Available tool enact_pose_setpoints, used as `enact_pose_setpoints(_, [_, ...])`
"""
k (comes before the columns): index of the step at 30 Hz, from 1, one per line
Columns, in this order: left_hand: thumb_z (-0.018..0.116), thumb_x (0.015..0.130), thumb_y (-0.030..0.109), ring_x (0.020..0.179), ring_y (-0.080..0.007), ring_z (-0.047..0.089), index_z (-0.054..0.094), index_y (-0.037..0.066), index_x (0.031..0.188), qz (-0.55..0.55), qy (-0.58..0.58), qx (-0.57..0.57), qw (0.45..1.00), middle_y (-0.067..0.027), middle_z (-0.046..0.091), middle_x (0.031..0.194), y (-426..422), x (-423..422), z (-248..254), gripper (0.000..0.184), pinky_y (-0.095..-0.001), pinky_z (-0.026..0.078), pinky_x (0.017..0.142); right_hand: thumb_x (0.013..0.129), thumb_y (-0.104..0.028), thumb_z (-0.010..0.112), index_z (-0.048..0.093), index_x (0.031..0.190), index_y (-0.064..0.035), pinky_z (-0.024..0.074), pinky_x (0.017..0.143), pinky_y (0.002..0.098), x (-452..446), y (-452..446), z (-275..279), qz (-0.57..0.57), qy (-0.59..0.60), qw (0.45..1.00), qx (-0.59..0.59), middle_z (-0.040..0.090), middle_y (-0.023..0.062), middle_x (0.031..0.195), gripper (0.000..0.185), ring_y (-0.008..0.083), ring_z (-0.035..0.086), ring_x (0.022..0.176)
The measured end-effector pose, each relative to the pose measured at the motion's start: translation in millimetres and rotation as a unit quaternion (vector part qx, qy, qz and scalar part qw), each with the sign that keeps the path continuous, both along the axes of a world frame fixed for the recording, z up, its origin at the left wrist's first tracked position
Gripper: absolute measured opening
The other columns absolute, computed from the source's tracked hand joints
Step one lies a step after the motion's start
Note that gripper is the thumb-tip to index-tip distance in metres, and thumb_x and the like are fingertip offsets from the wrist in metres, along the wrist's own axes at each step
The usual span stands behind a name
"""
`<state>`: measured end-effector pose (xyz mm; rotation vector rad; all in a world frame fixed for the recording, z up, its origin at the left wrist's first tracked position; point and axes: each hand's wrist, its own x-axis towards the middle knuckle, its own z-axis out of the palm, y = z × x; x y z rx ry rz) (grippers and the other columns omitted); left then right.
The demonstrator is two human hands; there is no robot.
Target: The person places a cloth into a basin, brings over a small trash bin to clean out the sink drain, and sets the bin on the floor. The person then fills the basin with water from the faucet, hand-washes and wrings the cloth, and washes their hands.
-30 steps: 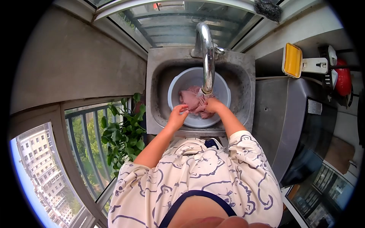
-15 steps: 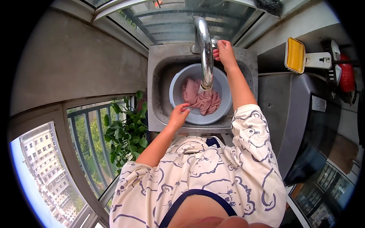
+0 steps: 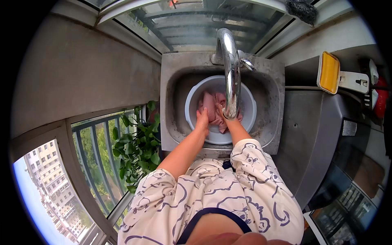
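A crumpled pink cloth (image 3: 208, 103) lies in a round light grey-blue basin (image 3: 190, 107), which stands in the metal sink (image 3: 178, 96). My left hand (image 3: 202, 119) is closed on the cloth's left side, thumb toward the middle. On the other side my right hand (image 3: 226, 115) grips the cloth, its fingers partly hidden by the spout and the folds. Directly over the right wrist hangs the curved chrome faucet (image 3: 232, 73). Its lever (image 3: 247, 64) is at the right of the base, with no hand on it.
Left of the sink grows a leafy green plant (image 3: 136, 143) beside a railed window. On the right stands a grey appliance (image 3: 314, 134), with a yellow sponge (image 3: 329, 72) in a holder above it. A dark scrubber (image 3: 302, 11) lies on the far ledge.
My right hand has left the faucet lever and come down into the basin onto the cloth. My left hand has moved from the basin's near edge onto the cloth. The view has shifted slightly.
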<state>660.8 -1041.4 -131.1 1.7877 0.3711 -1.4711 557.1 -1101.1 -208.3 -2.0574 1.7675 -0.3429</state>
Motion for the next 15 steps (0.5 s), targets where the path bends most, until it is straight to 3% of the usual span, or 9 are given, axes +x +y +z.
enact_pose_setpoints(1, [0.049, 0.081, 0.037, 0.118, -0.0277, 0.031, 0.019, 0.016, 0.131, -0.004, -0.001, -0.002, 1.000, -0.0103, 0.032, 0.129, 1.1, 3.5, -38.5, 0.062, -0.0440, 0.027, 0.094, 0.075, -0.025, 0.054, 0.040, 0.120, -0.0175, 0.0337, 0.089, 0.0401, 7.8, -7.1, 35.3, -0.004, -0.001, 1.000, -0.002, 0.046, 0.0141, 0.113, 0.048, 0.0337, 0.040, 0.105])
enact_pose_setpoints(3, [0.045, 0.083, 0.031, 0.101, -0.0241, 0.049, 0.027, 0.011, 0.127, -0.013, -0.070, -0.229, 0.971, -0.0100, 0.049, 0.113, 1.7, 7.8, -95.9, 0.051, -0.0357, 0.043, 0.080, 0.072, -0.026, 0.057, 0.043, 0.116, -0.0164, 0.0367, 0.085, 0.0423, 11.4, -16.2, 62.7, 0.247, 0.080, 0.924, 0.282, 0.045, 0.0136, 0.111, 0.047, 0.0332, 0.041, 0.103])
enact_pose_setpoints(5, [0.043, 0.084, 0.023, 0.086, -0.0203, 0.057, 0.039, 0.008, 0.118, 0.035, -0.056, -0.116, 0.991, -0.0077, 0.056, 0.098, -5.8, 8.2, -62.4, 0.037, -0.0288, 0.048, 0.068, 0.072, -0.024, 0.057, 0.049, 0.106, -0.0134, 0.0404, 0.081, 0.0423, 0.8, -15.9, 41.1, 0.227, 0.116, 0.956, 0.147, 0.046, 0.0132, 0.106, 0.036, 0.0323, 0.043, 0.101])
enact_pose_setpoints(8, [0.041, 0.085, 0.015, 0.099, -0.0230, 0.049, 0.033, 0.006, 0.122, 0.143, 0.043, -0.202, 0.968, -0.0116, 0.045, 0.116, -9.4, 6.7, -55.4, 0.038, -0.0333, 0.042, 0.083, 0.071, -0.023, 0.057, 0.055, 0.090, -0.0089, 0.0431, 0.074, 0.0371, 14.7, -21.1, 56.8, -0.127, 0.052, 0.989, 0.056, 0.052, 0.0150, 0.095, 0.024, 0.0328, 0.049, 0.093])
enact_pose_setpoints(11, [0.045, 0.077, 0.057, 0.098, -0.0237, 0.050, 0.036, 0.008, 0.120, 0.138, 0.198, -0.233, 0.942, -0.0110, 0.047, 0.113, -35.0, -20.4, 27.7, 0.066, -0.0344, 0.042, 0.082, 0.070, -0.024, 0.059, 0.055, 0.090, -0.0082, 0.0430, 0.072, 0.0371, 22.6, 7.8, 68.8, -0.079, -0.064, 0.991, 0.092, 0.055, 0.0155, 0.091, 0.026, 0.0333, 0.051, 0.089])
enact_pose_setpoints(12, [0.042, 0.068, 0.069, 0.097, -0.0249, 0.050, 0.042, 0.007, 0.115, 0.074, 0.296, -0.285, 0.909, -0.0121, 0.050, 0.110, -18.3, -2.3, -85.2, 0.078, -0.0366, 0.042, 0.083, 0.069, -0.025, 0.060, 0.055, 0.090, -0.0079, 0.0429, 0.071, 0.0371, 22.5, 14.3, 75.1, -0.054, -0.121, 0.986, 0.104, 0.056, 0.0157, 0.089, 0.027, 0.0335, 0.052, 0.086])
enact_pose_setpoints(13, [0.043, 0.066, 0.070, 0.094, -0.0242, 0.052, 0.048, 0.006, 0.104, 0.156, 0.295, -0.167, 0.928, -0.0121, 0.054, 0.103, -35.3, 2.0, 1.5, 0.075, -0.0400, 0.042, 0.082, 0.068, -0.026, 0.061, 0.055, 0.090, -0.0075, 0.0429, 0.070, 0.0371, 22.5, 19.6, 81.2, -0.026, -0.179, 0.977, 0.116, 0.057, 0.0160, 0.087, 0.029, 0.0338, 0.054, 0.084])
enact_pose_setpoints(14, [0.046, 0.066, 0.069, 0.091, -0.0240, 0.053, 0.047, 0.006, 0.104, -0.120, 0.136, -0.260, 0.948, -0.0110, 0.055, 0.101, -33.8, 12.5, -13.3, 0.074, -0.0412, 0.043, 0.080, 0.068, -0.027, 0.062, 0.055, 0.090, -0.0072, 0.0428, 0.069, 0.0371, 23.6, 24.7, 86.7, 0.002, -0.237, 0.963, 0.130, 0.058, 0.0162, 0.085, 0.030, 0.0340, 0.055, 0.082])
enact_pose_setpoints(15, [0.048, 0.065, 0.068, 0.088, -0.0237, 0.054, 0.047, 0.005, 0.104, -0.382, -0.038, -0.323, 0.865, -0.0100, 0.055, 0.100, -30.2, 20.5, -38.1, 0.073, -0.0423, 0.044, 0.078, 0.067, -0.027, 0.063, 0.055, 0.090, -0.0068, 0.0427, 0.068, 0.0371, 26.2, 30.6, 91.4, 0.029, -0.295, 0.944, 0.145, 0.059, 0.0165, 0.083, 0.032, 0.0343, 0.056, 0.080])
